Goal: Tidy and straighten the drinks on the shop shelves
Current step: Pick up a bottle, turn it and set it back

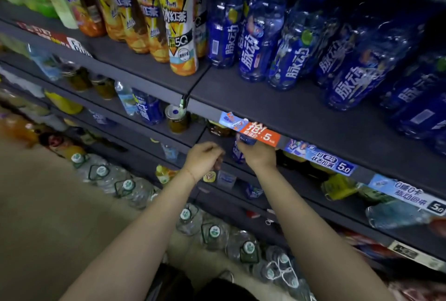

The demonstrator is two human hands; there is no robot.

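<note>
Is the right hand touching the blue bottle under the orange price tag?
Touching. The head view shows the right hand with its fingers wrapped round the blue bottle, just below the orange price tag.

This is a shop, at its drinks aisle. Dark grey shelves [289,107] run in tiers, stocked with rows of like bottles: blue drink bottles [255,42] side by side, yellow iced tea bottles [178,35] beside them, and big water jugs [214,230] lined along the floor. Price tags [321,155] and an orange promotion label [260,132] are clipped along the shelf edges.
</note>
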